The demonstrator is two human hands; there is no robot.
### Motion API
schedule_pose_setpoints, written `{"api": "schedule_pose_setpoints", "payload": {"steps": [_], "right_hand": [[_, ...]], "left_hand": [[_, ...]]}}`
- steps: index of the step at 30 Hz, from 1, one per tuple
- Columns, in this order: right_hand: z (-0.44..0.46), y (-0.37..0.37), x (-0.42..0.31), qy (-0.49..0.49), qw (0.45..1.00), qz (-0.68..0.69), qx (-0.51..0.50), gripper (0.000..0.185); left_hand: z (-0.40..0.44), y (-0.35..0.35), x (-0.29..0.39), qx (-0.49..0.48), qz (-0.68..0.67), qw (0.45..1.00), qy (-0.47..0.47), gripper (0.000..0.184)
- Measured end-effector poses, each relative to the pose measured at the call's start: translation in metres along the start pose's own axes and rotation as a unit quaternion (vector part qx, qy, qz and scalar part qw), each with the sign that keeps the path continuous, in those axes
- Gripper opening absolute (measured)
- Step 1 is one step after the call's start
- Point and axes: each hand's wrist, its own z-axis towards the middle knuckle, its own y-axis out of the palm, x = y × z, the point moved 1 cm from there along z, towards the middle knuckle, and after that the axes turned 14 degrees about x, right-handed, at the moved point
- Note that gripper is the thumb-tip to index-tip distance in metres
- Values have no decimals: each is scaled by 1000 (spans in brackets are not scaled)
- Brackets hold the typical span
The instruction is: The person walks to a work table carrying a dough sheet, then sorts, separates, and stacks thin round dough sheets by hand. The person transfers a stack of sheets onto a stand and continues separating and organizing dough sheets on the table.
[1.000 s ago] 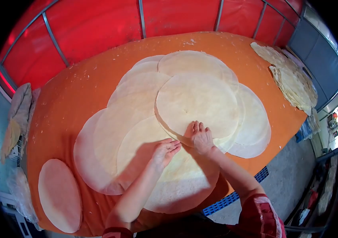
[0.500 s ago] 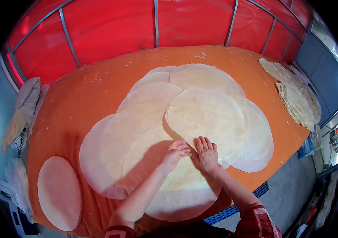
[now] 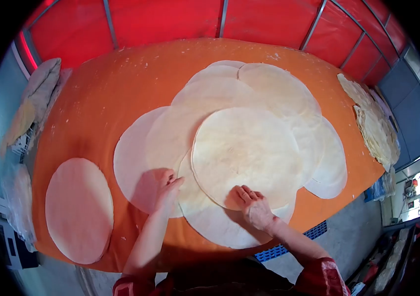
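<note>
Red wall (image 3: 170, 19), blue plastic grid (image 3: 271, 253)

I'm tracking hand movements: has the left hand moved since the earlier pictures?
Yes, the left hand has moved leftward: judged against the separate round sheet at far left, it is now clearly nearer that sheet than before.

Left of the top round sheet (image 3: 247, 148), a narrow passage is left along the orange cloth (image 3: 123, 219), bounded farther left by a lone round sheet (image 3: 79, 212). Beyond the top sheet, only flat overlapping sheets (image 3: 279, 89) are met. Far to its right, the way is blocked by a ragged stack (image 3: 375, 130). Its near edge is obstructed by the right hand (image 3: 254, 206).
</note>
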Motion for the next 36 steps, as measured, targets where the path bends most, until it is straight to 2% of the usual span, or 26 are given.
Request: {"api": "schedule_pose_setpoints", "payload": {"steps": [1, 2, 3, 4, 6, 8, 10, 12, 14, 15, 16, 17, 20, 21, 22, 23, 24, 25, 27, 28, 29, 31, 32, 34, 35, 36], "right_hand": [[-2, 2, -6, 37, 998, 50, -17, 42], [-5, 0, -15, 34, 998, 53, -22, 42], [-4, -7, -23, 66, 996, 49, 26, 42], [-1, -15, -29, 99, 991, 42, 78, 43], [-15, -18, -57, 82, 995, 33, 52, 43], [-31, 5, -80, 113, 993, 13, 44, 41], [-26, -5, -96, 138, 988, 48, 50, 40], [-20, -8, -109, 176, 975, 71, 116, 38], [-22, 2, -117, 159, 979, 40, 119, 38], [-19, 0, -122, 172, 977, 54, 117, 41], [-16, -3, -125, 185, 974, 67, 114, 45], [-12, -9, -128, 184, 975, 47, 112, 39], [-14, -4, -121, 176, 980, 7, 94, 34], [-10, -7, -112, 181, 975, 35, 120, 28], [-6, -14, -99, 208, 967, 100, 109, 23], [1, -33, -75, 210, 969, 117, -49, 21], [16, -51, -46, 181, 980, 69, -45, 9], [38, -79, -22, 237, 967, 89, 5, 11], [82, -134, 25, 335, 924, 140, 122, 16], [107, -163, 29, 321, 922, 161, 143, 13], [132, -192, 33, 306, 920, 182, 162, 11], [179, -225, 14, 213, 965, -25, 150, 11], [192, -226, 3, 202, 965, -54, 157, 19], [204, -202, -13, 43, 960, -189, 202, 20], [205, -173, -20, -28, 947, -228, 226, 16], [203, -137, -38, -26, 946, -272, 176, 16]], "left_hand": [[3, -3, -9, 2, -1, 1000, -4, 42], [10, -5, -23, -2, 25, 999, 36, 44], [12, -9, -32, -8, 52, 996, 77, 45], [3, -12, -34, -8, 52, 996, 77, 45], [-18, -21, -37, -46, -36, 997, 54, 52], [-18, -27, -42, -74, -13, 997, 33, 57], [-20, -26, -49, -101, -81, 990, 47, 60], [-39, -23, -29, -92, -130, 987, 13, 63], [-42, -23, -26, -67, -160, 983, -56, 64], [-40, -23, -27, -69, -159, 983, -54, 64], [-38, -22, -32, -119, -168, 974, -97, 63], [-38, -21, -35, -169, -176, 960, -140, 62], [-43, -21, -27, -228, -234, 934, -148, 60], [-36, -25, -35, -227, -216, 949, -31, 57], [-28, -32, -37, -228, -219, 948, -27, 57], [-18, -46, -38, -120, -141, 978, 97, 61], [-10, -60, -36, -9, -58, 974, 217, 65], [-2, -74, -30, 76, -15, 967, 241, 65], [31, -105, -34, 173, 81, 949, 252, 64], [51, -115, -45, 186, 133, 944, 239, 63], [56, -118, -42, 189, 129, 943, 240, 63], [65, -124, -35, 206, 110, 950, 209, 55], [63, -125, -23, 211, 108, 949, 208, 55], [52, -126, 2, 248, 116, 955, 113, 50], [91, -127, -38, 279, 191, 923, 182, 40], [89, -132, -33, 288, 188, 922, 178, 40]]}}
